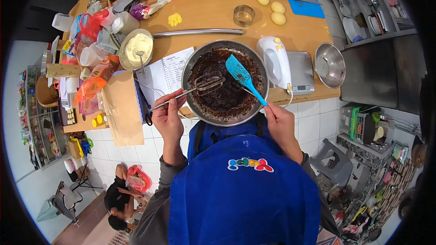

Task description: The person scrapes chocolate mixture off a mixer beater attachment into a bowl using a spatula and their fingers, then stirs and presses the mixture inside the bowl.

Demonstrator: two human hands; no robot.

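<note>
My left hand grips a metal beater, whose chocolate-smeared loops lie over a steel bowl of dark brown mixture. In my right hand is a blue silicone spatula, its smeared blade above the same mixture. Another thin metal shaft runs behind the spatula toward my right hand; whether I grip it too is unclear. A white hand mixer lies right of the bowl beside a steel scale. An open notebook lies to the left.
A bowl of pale cream, cluttered packages and brown paper are on the left. Along the back lie a steel tube, yellow balls and a blue board. An empty steel bowl is far right. Another person crouches lower left.
</note>
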